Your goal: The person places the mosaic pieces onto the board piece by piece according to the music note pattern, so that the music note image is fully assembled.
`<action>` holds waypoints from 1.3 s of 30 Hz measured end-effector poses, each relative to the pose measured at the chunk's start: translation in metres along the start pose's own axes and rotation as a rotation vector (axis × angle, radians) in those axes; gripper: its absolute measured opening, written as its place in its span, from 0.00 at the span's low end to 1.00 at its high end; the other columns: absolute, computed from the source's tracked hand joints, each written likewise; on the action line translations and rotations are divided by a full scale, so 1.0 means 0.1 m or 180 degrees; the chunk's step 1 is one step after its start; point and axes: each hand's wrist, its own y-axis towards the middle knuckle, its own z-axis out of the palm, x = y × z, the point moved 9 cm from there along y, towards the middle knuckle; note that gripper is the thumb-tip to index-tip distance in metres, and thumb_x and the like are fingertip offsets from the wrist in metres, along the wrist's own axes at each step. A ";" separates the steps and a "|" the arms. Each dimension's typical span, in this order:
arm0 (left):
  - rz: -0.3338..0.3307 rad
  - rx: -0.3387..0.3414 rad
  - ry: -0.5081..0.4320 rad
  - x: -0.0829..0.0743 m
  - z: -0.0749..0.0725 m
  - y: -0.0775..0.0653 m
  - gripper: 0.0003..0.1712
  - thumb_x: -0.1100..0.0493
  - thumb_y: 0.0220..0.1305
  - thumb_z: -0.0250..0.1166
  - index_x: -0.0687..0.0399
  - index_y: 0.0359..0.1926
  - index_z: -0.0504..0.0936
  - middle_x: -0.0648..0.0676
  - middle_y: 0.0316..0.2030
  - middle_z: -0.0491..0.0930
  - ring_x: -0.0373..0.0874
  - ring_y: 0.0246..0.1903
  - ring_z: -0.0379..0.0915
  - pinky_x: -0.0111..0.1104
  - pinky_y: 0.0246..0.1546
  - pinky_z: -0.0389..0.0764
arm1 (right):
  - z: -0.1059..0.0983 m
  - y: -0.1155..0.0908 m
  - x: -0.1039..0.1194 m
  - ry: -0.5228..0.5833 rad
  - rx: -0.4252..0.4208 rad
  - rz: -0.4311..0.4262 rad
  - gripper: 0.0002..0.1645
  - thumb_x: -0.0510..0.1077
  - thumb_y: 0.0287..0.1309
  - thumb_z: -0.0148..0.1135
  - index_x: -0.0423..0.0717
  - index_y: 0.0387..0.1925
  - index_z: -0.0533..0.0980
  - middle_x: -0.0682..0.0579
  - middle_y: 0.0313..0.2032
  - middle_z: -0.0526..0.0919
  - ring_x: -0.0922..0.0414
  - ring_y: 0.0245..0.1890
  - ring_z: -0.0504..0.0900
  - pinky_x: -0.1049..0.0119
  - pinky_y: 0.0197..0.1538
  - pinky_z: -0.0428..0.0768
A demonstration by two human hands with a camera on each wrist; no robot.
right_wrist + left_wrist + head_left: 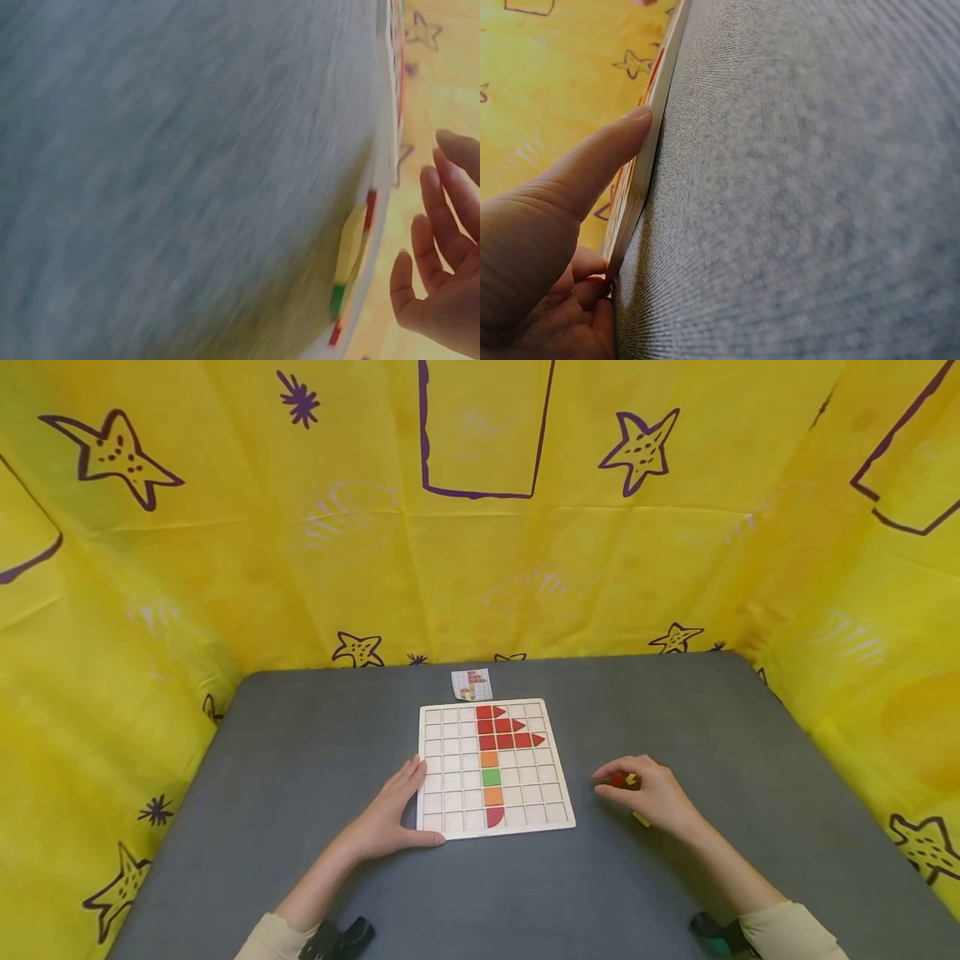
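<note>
Resting flat against the lower left corner of the wooden grid board [495, 768], the left hand [390, 818] lies with straight fingers along the board's left edge and its thumb [600, 161] pressed to the near rim, nothing pinched; the board sits at the centre of the head view on the grey table [300, 760]. To the right of the board, the right hand [656, 797] hovers with relaxed, spread fingers [431, 217] over a small heap of loose pieces [626, 779], red and yellow showing at its fingertips; the hand covers most of the heap, so I cannot tell whether any piece is gripped. On the board a column of flat tiles runs down the middle: red squares with triangles [504, 727] in the upper rows, then orange, green, orange and a red quarter-round at the bottom. A small pattern card [472, 684] lies just above the board's top edge. The table surface looks like fine woven felt. Yellow sheeting [225, 527] with purple stars closes in the back and sides. The right wrist view is blurred, the pieces there only smears of colour
</note>
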 end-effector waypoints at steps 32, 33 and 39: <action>-0.0085 -0.0014 0.0006 0.03 0.03 -0.01 0.67 0.37 0.41 0.75 0.58 0.73 0.49 0.57 0.75 0.41 0.55 0.74 0.36 0.55 0.68 0.51 | -0.25 0.03 -0.41 -0.0596 -0.0164 0.0317 0.12 0.47 0.46 0.72 0.49 0.34 0.81 0.58 0.25 0.81 0.59 0.29 0.73 0.65 0.33 0.68; -0.0088 -0.0015 0.0011 0.03 0.03 -0.01 0.67 0.37 0.41 0.75 0.58 0.73 0.49 0.57 0.75 0.42 0.55 0.74 0.36 0.55 0.68 0.51 | -0.25 0.04 -0.39 -0.0551 -0.0178 0.0298 0.12 0.47 0.46 0.73 0.49 0.34 0.81 0.57 0.27 0.82 0.60 0.29 0.74 0.65 0.33 0.69; -0.0073 -0.0039 0.0020 0.02 0.01 0.00 0.67 0.37 0.41 0.75 0.59 0.73 0.49 0.58 0.75 0.42 0.56 0.74 0.36 0.55 0.68 0.52 | -0.12 0.13 -0.20 -0.0259 -0.0154 0.0312 0.14 0.50 0.47 0.73 0.54 0.37 0.80 0.54 0.34 0.85 0.55 0.36 0.76 0.62 0.38 0.69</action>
